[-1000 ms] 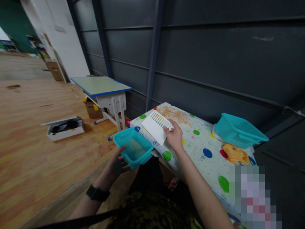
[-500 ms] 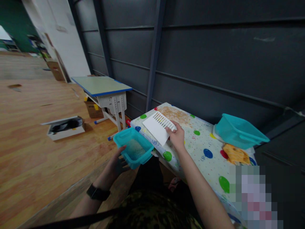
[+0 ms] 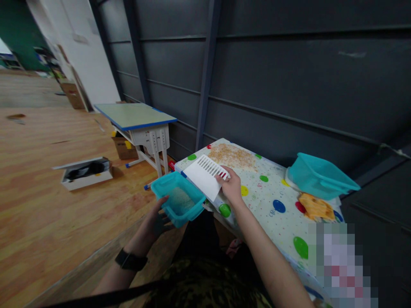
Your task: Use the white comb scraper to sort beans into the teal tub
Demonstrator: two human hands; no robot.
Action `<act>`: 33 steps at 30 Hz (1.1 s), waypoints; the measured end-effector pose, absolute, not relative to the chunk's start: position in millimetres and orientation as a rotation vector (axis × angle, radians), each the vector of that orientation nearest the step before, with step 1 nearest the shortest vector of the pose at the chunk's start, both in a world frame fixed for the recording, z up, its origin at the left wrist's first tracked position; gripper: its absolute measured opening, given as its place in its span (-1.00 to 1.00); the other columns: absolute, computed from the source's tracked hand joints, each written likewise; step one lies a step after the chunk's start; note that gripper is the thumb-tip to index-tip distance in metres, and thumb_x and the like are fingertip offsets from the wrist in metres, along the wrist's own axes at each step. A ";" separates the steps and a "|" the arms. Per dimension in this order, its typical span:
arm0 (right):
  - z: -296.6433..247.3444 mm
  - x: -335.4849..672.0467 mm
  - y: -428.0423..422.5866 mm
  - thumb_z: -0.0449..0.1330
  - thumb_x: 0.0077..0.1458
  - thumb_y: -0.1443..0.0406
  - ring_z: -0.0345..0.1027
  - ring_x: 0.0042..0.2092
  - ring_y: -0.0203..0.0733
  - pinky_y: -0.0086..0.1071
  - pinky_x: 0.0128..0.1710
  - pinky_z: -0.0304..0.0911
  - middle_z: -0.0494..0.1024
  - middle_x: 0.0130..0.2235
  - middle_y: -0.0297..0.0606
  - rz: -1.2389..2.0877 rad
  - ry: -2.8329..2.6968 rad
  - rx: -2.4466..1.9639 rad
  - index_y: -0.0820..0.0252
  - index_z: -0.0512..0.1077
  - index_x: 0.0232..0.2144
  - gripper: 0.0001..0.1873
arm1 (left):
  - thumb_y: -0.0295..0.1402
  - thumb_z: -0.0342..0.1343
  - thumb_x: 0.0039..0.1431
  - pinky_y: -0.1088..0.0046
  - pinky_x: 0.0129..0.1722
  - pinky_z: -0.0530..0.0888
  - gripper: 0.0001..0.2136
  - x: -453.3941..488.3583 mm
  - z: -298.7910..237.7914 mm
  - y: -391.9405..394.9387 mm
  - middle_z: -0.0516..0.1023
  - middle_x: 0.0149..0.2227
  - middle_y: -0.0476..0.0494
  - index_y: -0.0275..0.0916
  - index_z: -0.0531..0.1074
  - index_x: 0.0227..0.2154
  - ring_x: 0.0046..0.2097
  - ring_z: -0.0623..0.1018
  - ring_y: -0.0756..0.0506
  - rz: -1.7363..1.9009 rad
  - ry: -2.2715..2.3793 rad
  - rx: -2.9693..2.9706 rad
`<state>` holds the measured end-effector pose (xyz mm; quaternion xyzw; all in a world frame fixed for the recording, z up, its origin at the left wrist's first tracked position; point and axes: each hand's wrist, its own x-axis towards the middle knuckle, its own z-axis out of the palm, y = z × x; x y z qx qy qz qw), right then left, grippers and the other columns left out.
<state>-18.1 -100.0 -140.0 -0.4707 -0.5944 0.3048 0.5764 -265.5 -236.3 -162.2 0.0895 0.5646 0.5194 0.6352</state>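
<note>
My left hand (image 3: pixel 156 221) grips a teal plastic bin (image 3: pixel 196 208) at its near left side, thumb over the rim and fingers underneath. Pale grain that looks like rice (image 3: pixel 181 198) lies in the bottom of the bin. The bin is held just off the table's left edge. In my right hand (image 3: pixel 230 185) is a flat white scraper (image 3: pixel 201 175) with a row of slots, held by its slotted end. Its plain edge reaches the table edge beside the bin. Behind it, tan and yellowish grains (image 3: pixel 231 155) are spread over the tablecloth.
A balloon-patterned cloth covers the table (image 3: pixel 257 196). At its right end stand another teal bin (image 3: pixel 321 177) and a crumpled orange cloth (image 3: pixel 316 207). A dark panelled wall (image 3: pixel 272 85) runs behind. To the left are a school desk (image 3: pixel 138 115) and an open white box (image 3: pixel 86 175) on the floor.
My right hand has drawn the white scraper left and toward me, to the table edge by the bin. The left hand and the bin have hardly moved.
</note>
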 end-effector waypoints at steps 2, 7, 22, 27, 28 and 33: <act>-139.6 -16.4 -93.9 0.30 0.02 0.16 0.58 -0.23 -0.03 -0.20 -0.20 0.52 0.72 -0.13 -0.13 0.746 -1.339 -1.112 0.20 0.55 0.04 -0.48 | -0.15 0.22 0.34 0.15 -0.38 0.67 -0.74 -265.0 -161.3 -237.2 0.66 -0.23 -0.22 -0.24 0.49 -0.10 -0.28 0.67 -0.24 1.181 1.270 0.213; -139.6 -20.7 -91.5 0.29 0.00 0.16 0.58 -0.14 0.00 -0.14 -0.06 0.50 0.72 -0.10 -0.11 0.657 -1.332 -1.128 0.19 0.57 -0.01 -0.52 | -0.17 0.17 0.37 0.19 -0.41 0.66 -0.76 -262.0 -154.9 -239.5 0.64 -0.26 -0.22 -0.25 0.49 -0.11 -0.31 0.66 -0.22 1.195 1.274 0.222; -104.0 58.5 -72.6 0.29 0.04 0.15 0.40 -0.40 -0.15 -0.18 -0.23 0.40 0.70 -0.06 -0.09 0.356 -1.292 -1.310 0.19 0.58 0.13 -0.41 | -0.16 0.22 0.34 0.17 -0.44 0.65 -0.77 -260.0 -159.4 -233.6 0.61 -0.37 -0.17 -0.24 0.47 -0.21 -0.37 0.65 -0.21 1.153 1.331 0.128; -102.4 56.4 -83.1 0.25 0.12 0.16 0.32 -0.45 -0.18 -0.21 -0.23 0.37 0.69 -0.27 -0.22 0.256 -1.413 -1.317 0.18 0.59 0.16 -0.44 | -0.17 0.20 0.36 0.19 -0.47 0.64 -0.79 -254.0 -158.0 -237.4 0.62 -0.36 -0.18 -0.22 0.46 -0.21 -0.39 0.65 -0.21 1.115 1.341 0.141; -102.2 53.4 -83.9 0.23 0.14 0.17 0.31 -0.46 -0.17 -0.21 -0.23 0.37 0.66 -0.34 -0.25 0.249 -1.444 -1.318 0.18 0.59 0.17 -0.44 | -0.17 0.20 0.36 0.18 -0.46 0.64 -0.79 -252.9 -158.0 -238.3 0.63 -0.35 -0.18 -0.21 0.46 -0.18 -0.38 0.65 -0.22 1.114 1.335 0.149; -99.1 36.3 -80.2 0.21 0.19 0.25 0.44 -0.40 -0.09 -0.15 -0.11 0.40 0.68 -0.34 -0.24 0.217 -1.605 -1.303 0.10 0.60 0.17 -0.49 | -0.18 0.20 0.36 0.19 -0.45 0.64 -0.81 -249.3 -154.4 -240.8 0.61 -0.37 -0.14 -0.20 0.44 -0.23 -0.38 0.64 -0.20 1.130 1.342 0.158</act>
